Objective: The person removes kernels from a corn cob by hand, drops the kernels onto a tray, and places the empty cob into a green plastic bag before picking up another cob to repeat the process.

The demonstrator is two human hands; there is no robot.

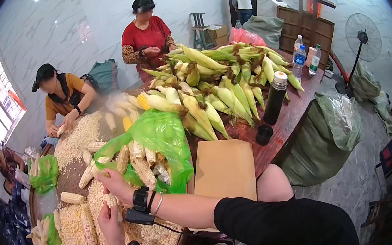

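My right hand (115,185) reaches in from the right, black sleeve behind it and a black band on the wrist. It closes on the top of a pale corn cob (111,200). Just below, my left hand (110,225) grips the lower end of the same cob; it also wears a black wrist band. Both hands hover over a heap of loose corn kernels (81,242) on the round table (291,111). Right beside my right hand lies a green plastic bag (163,136) with several cobs spilling out.
A big pile of corn in green husks (215,81) fills the table's far side. A black flask (275,98), its cap (264,134) and a brown board (225,167) sit to the right. Other people (146,36) shell corn across the table. Sacks (328,141) and a fan (363,38) stand on the right.
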